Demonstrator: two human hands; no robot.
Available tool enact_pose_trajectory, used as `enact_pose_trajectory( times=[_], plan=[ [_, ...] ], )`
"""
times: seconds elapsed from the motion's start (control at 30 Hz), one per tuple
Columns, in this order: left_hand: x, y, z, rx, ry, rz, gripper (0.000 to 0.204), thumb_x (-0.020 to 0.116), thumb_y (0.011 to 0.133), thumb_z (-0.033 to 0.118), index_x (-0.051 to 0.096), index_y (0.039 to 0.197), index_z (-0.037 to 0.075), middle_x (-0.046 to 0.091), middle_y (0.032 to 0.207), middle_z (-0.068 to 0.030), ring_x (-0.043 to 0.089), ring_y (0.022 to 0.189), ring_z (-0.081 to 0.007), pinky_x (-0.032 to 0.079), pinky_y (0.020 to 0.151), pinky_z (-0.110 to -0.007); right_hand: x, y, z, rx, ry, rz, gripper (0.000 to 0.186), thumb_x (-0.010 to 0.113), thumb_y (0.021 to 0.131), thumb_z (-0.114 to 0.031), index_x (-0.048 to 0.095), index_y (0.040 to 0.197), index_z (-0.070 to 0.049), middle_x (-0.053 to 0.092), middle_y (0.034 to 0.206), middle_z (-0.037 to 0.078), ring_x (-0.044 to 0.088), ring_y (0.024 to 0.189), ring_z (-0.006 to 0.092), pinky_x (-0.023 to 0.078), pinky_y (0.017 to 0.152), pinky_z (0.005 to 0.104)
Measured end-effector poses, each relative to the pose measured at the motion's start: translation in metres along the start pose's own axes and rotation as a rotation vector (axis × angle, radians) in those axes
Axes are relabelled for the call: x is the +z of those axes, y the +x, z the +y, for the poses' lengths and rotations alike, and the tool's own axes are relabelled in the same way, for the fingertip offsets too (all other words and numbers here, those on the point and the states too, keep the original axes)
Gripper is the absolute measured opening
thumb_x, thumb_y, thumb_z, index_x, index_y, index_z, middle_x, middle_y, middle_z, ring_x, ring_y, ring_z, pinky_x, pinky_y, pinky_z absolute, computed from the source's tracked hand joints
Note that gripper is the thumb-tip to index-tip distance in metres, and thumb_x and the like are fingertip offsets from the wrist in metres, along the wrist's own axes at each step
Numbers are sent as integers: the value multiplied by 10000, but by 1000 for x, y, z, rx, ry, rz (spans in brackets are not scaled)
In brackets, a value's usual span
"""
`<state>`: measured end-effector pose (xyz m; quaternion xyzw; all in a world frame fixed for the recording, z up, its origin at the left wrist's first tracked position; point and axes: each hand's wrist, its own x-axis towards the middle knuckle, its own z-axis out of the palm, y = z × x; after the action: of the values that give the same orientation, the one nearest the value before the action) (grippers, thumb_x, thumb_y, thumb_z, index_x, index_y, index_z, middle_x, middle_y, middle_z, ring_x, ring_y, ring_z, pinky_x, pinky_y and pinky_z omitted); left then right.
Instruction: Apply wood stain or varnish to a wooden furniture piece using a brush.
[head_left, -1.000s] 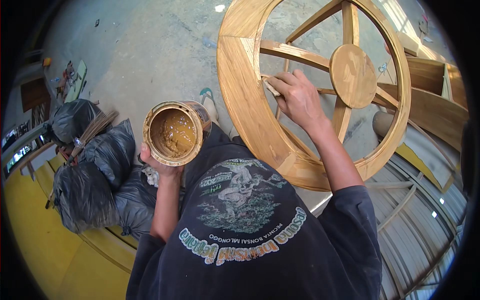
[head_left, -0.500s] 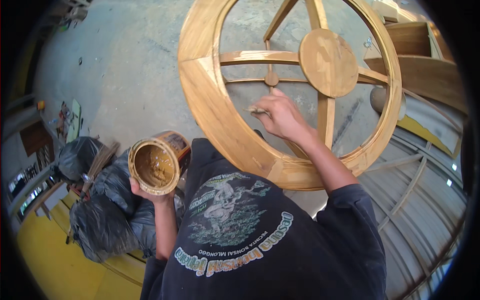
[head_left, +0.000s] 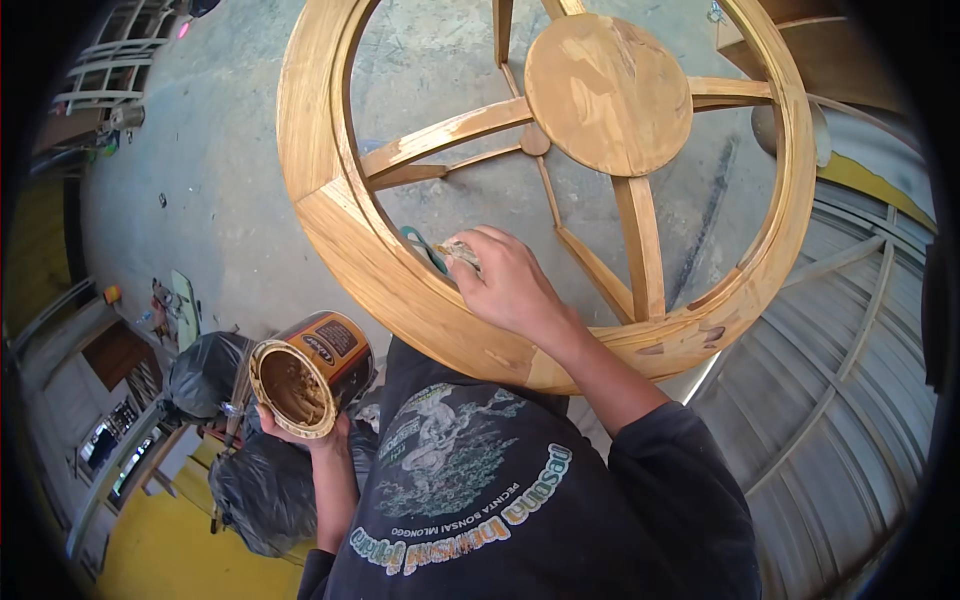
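Can is held in the left grip; the right grip pinches a scrap by the wooden ring.

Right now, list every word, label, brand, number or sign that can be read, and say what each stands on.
Dark shirt: large curved lettering and a smaller pale line, both legible; I don't copy printed words.
Dark shirt: tiny lettering by the tree-like picture, too small to read.
Tin in the left hand: short lettering on the orange-and-dark label, not copied; its fine print is too small.
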<state>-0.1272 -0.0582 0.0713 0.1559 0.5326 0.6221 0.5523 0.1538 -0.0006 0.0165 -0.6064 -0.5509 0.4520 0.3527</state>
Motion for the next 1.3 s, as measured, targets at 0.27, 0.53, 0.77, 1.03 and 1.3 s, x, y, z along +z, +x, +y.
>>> enact_pose_trajectory(
  times=[0.27, 0.53, 0.77, 1.03, 1.3],
  plan=[
    [-3, 12, 4, -14, -44, -43, 757, 500, 818, 593, 449, 1390, 101, 548, 1324, -130, 554, 1200, -316, 467, 1004, -513, -6, 5, -5, 15, 57, 140, 218, 616, 858, -127, 617, 996, 41, 635, 889, 221, 611, 835, 391, 490, 758, 400],
    [-7, 23, 15, -16, -10, -117, 735, 482, 839, 593, 446, 1394, 112, 550, 1329, -123, 554, 1204, -313, 457, 1011, -528, -52, 1, 14, 261, 319, 155, 195, 623, 895, -179, 621, 988, -8, 601, 767, -11, 532, 705, 75, 458, 630, 272],
    [-9, 28, 7, -21, 24, -87, 725, 490, 841, 586, 460, 1385, 108, 549, 1332, -129, 546, 1216, -303, 451, 1026, -501, -92, -30, 25, 396, 363, 291, 171, 619, 900, -166, 623, 1029, -54, 589, 811, -35, 504, 700, 51, 413, 604, 223],
    [24, 33, -19, -279, -512, -543, 983, 565, 749, 634, 362, 1406, -68, 481, 1356, -262, 486, 1252, -397, 381, 1077, -517, -99, -93, 0, 78, -285, -76, 202, 650, 820, -50, 651, 990, 58, 631, 897, 157, 600, 822, 303, 489, 750, 368],
    [49, 35, -63, -269, -268, -519, 1061, 548, 705, 668, 327, 1391, -110, 509, 1289, -289, 552, 1172, -372, 447, 1031, -462, -67, -101, -9, 16, -446, -156, 286, 625, 733, 31, 643, 1018, 39, 587, 916, 142, 548, 889, 325, 467, 788, 399]
  ],
)
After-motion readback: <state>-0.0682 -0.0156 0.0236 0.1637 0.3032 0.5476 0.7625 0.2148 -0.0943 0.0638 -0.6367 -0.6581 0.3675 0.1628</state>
